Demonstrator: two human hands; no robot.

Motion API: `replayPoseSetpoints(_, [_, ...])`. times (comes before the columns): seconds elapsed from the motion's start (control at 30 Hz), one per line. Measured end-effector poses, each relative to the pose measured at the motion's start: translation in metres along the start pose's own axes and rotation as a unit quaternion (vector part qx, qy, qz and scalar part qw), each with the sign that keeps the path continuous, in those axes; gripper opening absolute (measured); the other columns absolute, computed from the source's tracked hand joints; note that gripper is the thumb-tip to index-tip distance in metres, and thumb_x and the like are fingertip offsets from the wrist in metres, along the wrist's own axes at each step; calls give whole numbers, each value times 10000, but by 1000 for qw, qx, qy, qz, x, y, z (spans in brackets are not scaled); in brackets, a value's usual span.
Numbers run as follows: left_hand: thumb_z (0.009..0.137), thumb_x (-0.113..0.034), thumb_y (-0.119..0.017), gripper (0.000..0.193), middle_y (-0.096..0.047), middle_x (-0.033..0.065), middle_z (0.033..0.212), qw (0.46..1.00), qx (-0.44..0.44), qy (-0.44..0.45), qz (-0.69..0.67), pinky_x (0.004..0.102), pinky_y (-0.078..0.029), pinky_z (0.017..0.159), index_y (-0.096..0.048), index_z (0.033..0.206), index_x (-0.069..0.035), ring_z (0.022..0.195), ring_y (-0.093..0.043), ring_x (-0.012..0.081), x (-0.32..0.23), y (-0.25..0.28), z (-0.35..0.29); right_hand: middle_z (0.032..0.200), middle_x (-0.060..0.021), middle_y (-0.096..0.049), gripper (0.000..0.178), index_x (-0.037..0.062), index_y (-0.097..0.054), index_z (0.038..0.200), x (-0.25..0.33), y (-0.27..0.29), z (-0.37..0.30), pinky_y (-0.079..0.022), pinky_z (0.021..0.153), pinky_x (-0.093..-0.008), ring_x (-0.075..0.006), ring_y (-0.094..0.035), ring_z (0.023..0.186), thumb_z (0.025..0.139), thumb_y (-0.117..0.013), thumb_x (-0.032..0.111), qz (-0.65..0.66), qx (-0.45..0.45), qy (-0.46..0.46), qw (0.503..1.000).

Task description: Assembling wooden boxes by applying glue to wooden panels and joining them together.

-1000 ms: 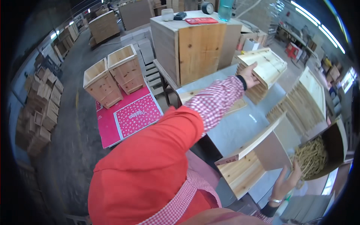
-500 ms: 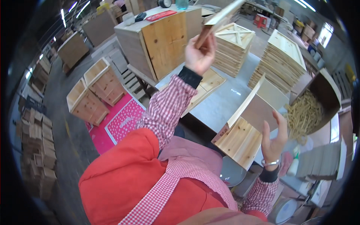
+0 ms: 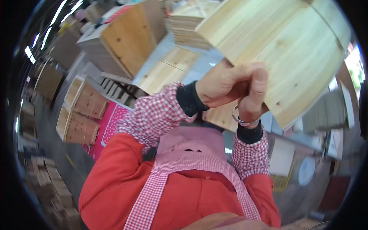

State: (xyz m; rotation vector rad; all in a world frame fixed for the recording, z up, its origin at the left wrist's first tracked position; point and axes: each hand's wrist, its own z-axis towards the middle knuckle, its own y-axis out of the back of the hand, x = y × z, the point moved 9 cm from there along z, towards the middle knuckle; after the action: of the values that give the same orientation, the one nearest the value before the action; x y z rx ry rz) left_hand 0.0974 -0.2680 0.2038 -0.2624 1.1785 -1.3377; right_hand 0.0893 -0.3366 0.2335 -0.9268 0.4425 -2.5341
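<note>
Pine panel (image 3: 283, 53) is up close at upper R, tilted, off the table, at both hands. L hand (image 3: 218, 86): fingers curled tight, pinching the panel's near edge by thumb + index AFAICT. R hand (image 3: 253, 99) (metal bangle) is right against L, fingers bent in at the same edge; can't tell if it has a grip, contact pt hidden.

Handling (my guess): light-ish, stiff, dry wood so low slip; thin edges/corners prob chip, seam prob weakest. Best hold: opp. long edges, thumbs on face; one-edge pinch lets it swing.

Below: grey worktable (image 3: 211, 59) w/ flat board (image 3: 168, 69). Behind: panel stack (image 3: 188, 28), wood cabinet (image 3: 128, 38). Far L: 2 open pine boxes (image 3: 86, 101) by pink patterned sheet (image 3: 115, 119).
</note>
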Motion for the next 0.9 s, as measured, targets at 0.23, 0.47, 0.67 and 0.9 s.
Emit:
replayPoseSetpoints(0.23, [948,-245,-552,458,-595,145,1197,866,-18,271,420,324,-472,949,-479,1299,40,1157,-559,223,10,1,1,1083,-149,-644,401,-61,-522,1237,48,200,-44,-518,839,-339,-241,-640,957,865,-623,50,-59,-168,-92,980])
replayPoseSetpoints(0.47, [911,-284,-622,501,-596,160,1217,859,-170,64,479,398,-481,943,-505,1281,33,1041,-604,278,-109,123,94,1131,-137,-627,393,-63,-542,1216,82,262,-113,-483,897,-329,-216,-614,1011,855,-652,45,-504,-127,-159,839])
replayPoseSetpoints(0.67, [933,-280,-595,422,-599,35,1194,709,-319,219,590,256,-478,811,-532,1319,-123,996,-603,143,-108,257,111,1097,-151,-632,398,-75,-526,1190,25,267,-121,-494,839,-331,-218,-624,982,830,-656,33,-407,-60,-311,857])
replayPoseSetpoints(0.9, [922,-251,-605,422,-617,39,1174,725,-267,260,580,268,-518,774,-545,1320,-121,944,-620,130,-92,292,141,1059,-164,-637,406,-77,-537,1172,0,263,-100,-499,821,-329,-234,-636,961,804,-661,40,-393,-50,-286,873])
